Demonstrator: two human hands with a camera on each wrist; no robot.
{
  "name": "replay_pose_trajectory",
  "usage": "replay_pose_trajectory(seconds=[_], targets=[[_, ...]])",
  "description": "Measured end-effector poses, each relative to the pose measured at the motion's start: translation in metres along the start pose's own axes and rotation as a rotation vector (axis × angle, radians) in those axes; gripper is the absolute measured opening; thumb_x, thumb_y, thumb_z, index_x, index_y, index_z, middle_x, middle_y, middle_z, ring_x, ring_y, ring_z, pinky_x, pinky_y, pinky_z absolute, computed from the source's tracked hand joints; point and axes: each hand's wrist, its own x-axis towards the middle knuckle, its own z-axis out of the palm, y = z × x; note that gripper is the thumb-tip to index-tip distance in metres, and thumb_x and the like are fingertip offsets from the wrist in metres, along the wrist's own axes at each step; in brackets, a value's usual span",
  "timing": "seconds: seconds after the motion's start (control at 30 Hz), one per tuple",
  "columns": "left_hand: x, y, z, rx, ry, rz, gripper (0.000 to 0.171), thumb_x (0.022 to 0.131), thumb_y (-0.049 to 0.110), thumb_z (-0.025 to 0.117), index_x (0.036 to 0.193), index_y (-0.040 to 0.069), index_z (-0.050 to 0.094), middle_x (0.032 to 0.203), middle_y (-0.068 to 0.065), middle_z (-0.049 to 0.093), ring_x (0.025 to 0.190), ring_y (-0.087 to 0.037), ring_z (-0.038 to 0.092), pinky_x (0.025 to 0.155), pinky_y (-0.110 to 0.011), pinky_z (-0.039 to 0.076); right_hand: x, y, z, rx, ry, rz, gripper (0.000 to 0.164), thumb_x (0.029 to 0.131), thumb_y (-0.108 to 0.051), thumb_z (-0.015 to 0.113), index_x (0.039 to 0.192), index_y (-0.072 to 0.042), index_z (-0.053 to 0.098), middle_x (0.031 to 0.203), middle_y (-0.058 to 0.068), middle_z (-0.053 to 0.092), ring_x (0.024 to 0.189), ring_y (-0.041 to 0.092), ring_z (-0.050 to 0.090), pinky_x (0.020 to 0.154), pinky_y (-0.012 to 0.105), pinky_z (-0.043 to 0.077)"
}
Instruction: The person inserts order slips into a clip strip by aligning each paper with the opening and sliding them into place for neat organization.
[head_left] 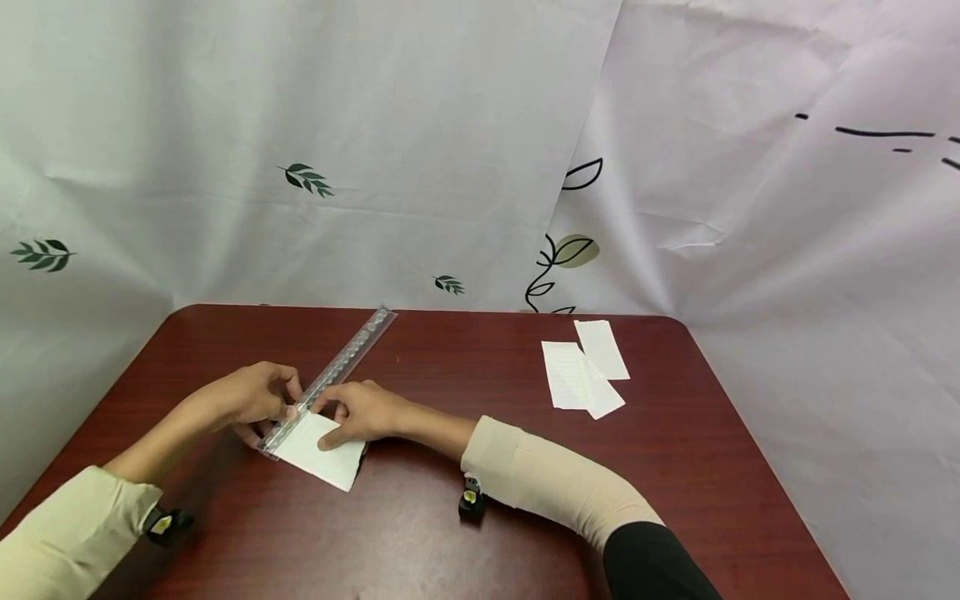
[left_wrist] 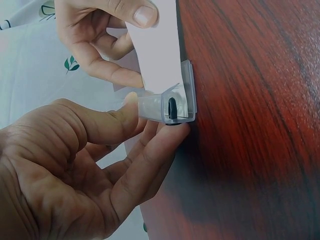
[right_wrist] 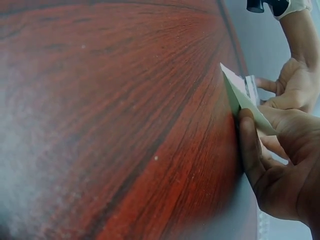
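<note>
A clear ruler-like plastic strip (head_left: 347, 360) lies slanted across the table's left half. My left hand (head_left: 258, 395) pinches its near end between thumb and fingers. That end (left_wrist: 179, 120) shows a small black piece inside the clear plastic in the left wrist view. A piece of white paper (head_left: 321, 457) has one edge at the strip, where it enters between the plastic parts. With the thumb on top and fingers beneath, my right hand (head_left: 367, 412) holds the paper. In the right wrist view the paper (right_wrist: 235, 90) tilts up from the tabletop, partly behind the fingers.
Several pieces of white paper (head_left: 566, 375) overlap on the right side of the dark red-brown table (head_left: 457, 367), one of them faintly lined. Behind the table hangs a pale leaf-printed cloth (head_left: 390, 125). Each wrist carries a small black camera.
</note>
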Motion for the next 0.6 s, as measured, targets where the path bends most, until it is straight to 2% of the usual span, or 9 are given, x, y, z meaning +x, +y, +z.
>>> replay_pose_trajectory(seconds=[0.33, 0.47, 0.6], targets=[[-0.001, 0.000, 0.003, 0.003, 0.007, 0.005, 0.014, 0.106, 0.005, 0.073, 0.118, 0.003, 0.066, 0.098, -0.016, 0.068, 0.077, -0.029, 0.072, 0.059, -0.041, 0.064, -0.002, 0.002, -0.001, 0.006, -0.013, 0.007, 0.048, 0.098, -0.035, 0.090, 0.142, -0.027, 0.073, 0.081, -0.015, 0.070, 0.070, -0.003, 0.063, 0.066, 0.013, 0.051], [-0.002, 0.000, 0.003, -0.002, 0.020, 0.001, 0.014, 0.106, 0.005, 0.075, 0.117, 0.004, 0.067, 0.097, -0.015, 0.067, 0.076, -0.028, 0.071, 0.058, -0.041, 0.064, -0.005, 0.006, -0.004, 0.081, -0.028, 0.005, 0.048, 0.099, -0.030, 0.089, 0.144, -0.025, 0.072, 0.076, -0.015, 0.072, 0.061, 0.000, 0.065, 0.063, 0.017, 0.057], [-0.003, 0.001, 0.003, -0.001, 0.030, 0.002, 0.014, 0.105, 0.005, 0.075, 0.116, 0.004, 0.067, 0.096, -0.014, 0.066, 0.075, -0.028, 0.070, 0.057, -0.040, 0.063, -0.008, 0.010, -0.009, 0.177, -0.050, 0.014, 0.048, 0.101, -0.024, 0.088, 0.146, -0.021, 0.071, 0.072, -0.011, 0.072, 0.048, 0.007, 0.066, 0.055, 0.027, 0.062]])
